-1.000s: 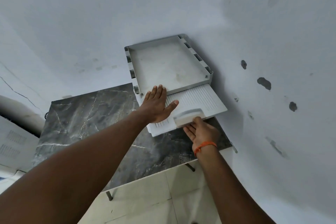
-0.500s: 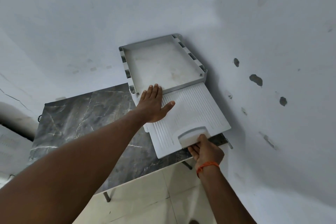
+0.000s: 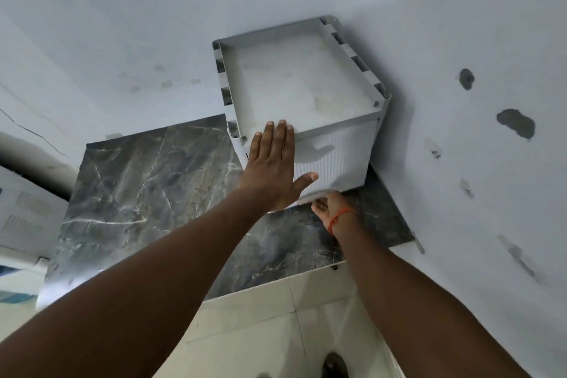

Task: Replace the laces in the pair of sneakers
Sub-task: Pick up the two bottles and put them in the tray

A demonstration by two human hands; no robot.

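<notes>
The left fingers [image 3: 280, 132] were straight and held close together, thumb spread to the side. They lay flat against the ribbed panel [image 3: 337, 156], and the fingertips reached the front rim of the box [image 3: 352, 116]. The left hand [image 3: 273, 169] held nothing.

The right fingers reached under the lower lip of the panel and were hidden by it. It could not be told whether they gripped it. The right hand [image 3: 329, 209] sat just below that lip, palm turned up. An orange band [image 3: 340, 216] circled the wrist.

The panel formed the front face of the box. The box stood on the dark marbled surface [image 3: 147, 181], in the corner, against the wall [image 3: 122, 24]. Its top was a shallow tray with slotted side walls.

Writing: the box showed no readable text. A white case [image 3: 24, 215] at the left edge carried blocks of grey print, too small to read.

Task items: the sneakers and laces were not in view. The panel hid the inside of the box.

Below the surface lay a pale tiled floor [image 3: 260, 316]. The toe of a dark shoe [image 3: 334, 365] showed at the bottom edge.

Change from 0.5 s ago: the panel had stood well out from the box, with the right hand at its handle. It now lay close against the box front. The left hand had stayed flat on the panel.
</notes>
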